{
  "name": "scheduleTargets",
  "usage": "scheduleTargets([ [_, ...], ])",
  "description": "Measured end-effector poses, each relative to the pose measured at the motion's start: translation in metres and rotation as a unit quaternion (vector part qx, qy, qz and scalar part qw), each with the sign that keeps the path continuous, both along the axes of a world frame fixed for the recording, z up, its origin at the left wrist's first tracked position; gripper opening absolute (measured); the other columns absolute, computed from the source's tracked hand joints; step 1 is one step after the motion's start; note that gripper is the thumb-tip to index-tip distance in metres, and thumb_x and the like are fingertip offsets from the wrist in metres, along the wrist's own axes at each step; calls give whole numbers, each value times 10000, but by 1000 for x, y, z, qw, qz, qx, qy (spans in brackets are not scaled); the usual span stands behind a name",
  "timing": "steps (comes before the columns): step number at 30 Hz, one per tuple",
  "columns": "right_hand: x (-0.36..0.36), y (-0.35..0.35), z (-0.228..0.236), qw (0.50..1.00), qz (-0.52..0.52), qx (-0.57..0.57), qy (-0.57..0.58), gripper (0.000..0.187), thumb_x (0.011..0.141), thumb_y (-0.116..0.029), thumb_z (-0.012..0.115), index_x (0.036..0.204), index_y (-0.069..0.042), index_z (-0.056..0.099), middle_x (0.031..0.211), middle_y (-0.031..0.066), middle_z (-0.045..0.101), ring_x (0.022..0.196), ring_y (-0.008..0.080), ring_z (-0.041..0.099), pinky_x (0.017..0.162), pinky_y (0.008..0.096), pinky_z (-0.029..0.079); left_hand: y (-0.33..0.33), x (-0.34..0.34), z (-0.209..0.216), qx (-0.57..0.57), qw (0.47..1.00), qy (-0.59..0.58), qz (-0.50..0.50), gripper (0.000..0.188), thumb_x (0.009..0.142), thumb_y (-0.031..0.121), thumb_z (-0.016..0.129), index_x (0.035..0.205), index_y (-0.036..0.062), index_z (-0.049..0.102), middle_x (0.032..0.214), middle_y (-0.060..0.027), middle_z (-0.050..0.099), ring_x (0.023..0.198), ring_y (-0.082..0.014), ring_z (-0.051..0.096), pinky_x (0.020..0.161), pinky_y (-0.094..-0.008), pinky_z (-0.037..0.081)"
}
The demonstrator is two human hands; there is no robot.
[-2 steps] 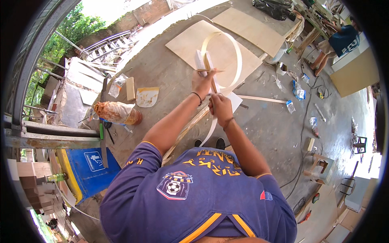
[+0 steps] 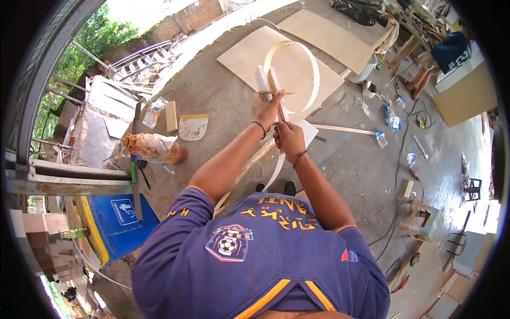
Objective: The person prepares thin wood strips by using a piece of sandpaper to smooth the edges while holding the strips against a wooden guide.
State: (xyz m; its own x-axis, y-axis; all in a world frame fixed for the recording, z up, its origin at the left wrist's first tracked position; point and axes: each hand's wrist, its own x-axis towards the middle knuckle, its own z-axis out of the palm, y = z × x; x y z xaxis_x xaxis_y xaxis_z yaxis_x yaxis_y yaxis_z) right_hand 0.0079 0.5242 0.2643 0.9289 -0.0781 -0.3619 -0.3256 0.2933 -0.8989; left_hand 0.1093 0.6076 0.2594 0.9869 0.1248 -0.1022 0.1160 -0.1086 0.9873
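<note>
My left hand [image 2: 265, 110] is closed around a narrow wooden piece with whitish faces [image 2: 262, 80], held out over the floor. A thin pointed stick [image 2: 286, 93], pencil-like, crosses the piece at my left fingers. My right hand [image 2: 290, 139] is just below, its fingers pinched at the lower end of the piece. A long pale edging strip [image 2: 317, 80] curves in a big loop beyond my hands, and its tail hangs below the right hand toward my feet. What exactly the right fingertips press on is partly hidden.
Pale boards [image 2: 244, 53] lie on the floor ahead. At left are a wrapped reddish-brown bottle [image 2: 154, 148], a wood block [image 2: 171, 116] and a blue-and-yellow box [image 2: 119, 223]. A black cable [image 2: 396, 212] runs along the right. Another person [image 2: 446, 56] stands far right near a bench.
The loop of the strip has shifted slightly to the right. Both hands stay in nearly the same place with their grip unchanged.
</note>
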Motion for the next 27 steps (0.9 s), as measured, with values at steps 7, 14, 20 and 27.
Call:
scheduleTargets([
  [7,-39,8,-6,999,43,27,19,337,937,-281,497,848,32,587,666,91,610,532,153,602,485,262,499,19,31,1,-146,988,39,-16,621,691,387,769,1050,-32,483,971,-122,583,853,-191,579,744,-316,485],
  [14,-14,7,-8,1000,-6,10,4,362,927,-296,515,754,16,574,592,65,551,442,114,489,404,255,391,8,6,12,-135,989,-13,-50,389,745,364,732,904,39,589,798,-26,568,702,-109,544,613,-284,461],
  [20,-15,11,4,998,-9,68,8,315,934,-275,504,813,8,568,633,62,574,471,119,510,434,254,426,10,22,3,-109,994,0,11,499,723,333,756,1001,-9,523,921,-81,571,796,-135,556,666,-290,476],
  [27,-24,6,-2,1000,9,14,2,347,934,-273,486,790,28,581,623,68,578,454,121,514,423,261,419,13,19,4,-118,993,-7,0,559,711,330,768,1027,-40,492,968,-116,566,828,-161,564,703,-302,478],
])
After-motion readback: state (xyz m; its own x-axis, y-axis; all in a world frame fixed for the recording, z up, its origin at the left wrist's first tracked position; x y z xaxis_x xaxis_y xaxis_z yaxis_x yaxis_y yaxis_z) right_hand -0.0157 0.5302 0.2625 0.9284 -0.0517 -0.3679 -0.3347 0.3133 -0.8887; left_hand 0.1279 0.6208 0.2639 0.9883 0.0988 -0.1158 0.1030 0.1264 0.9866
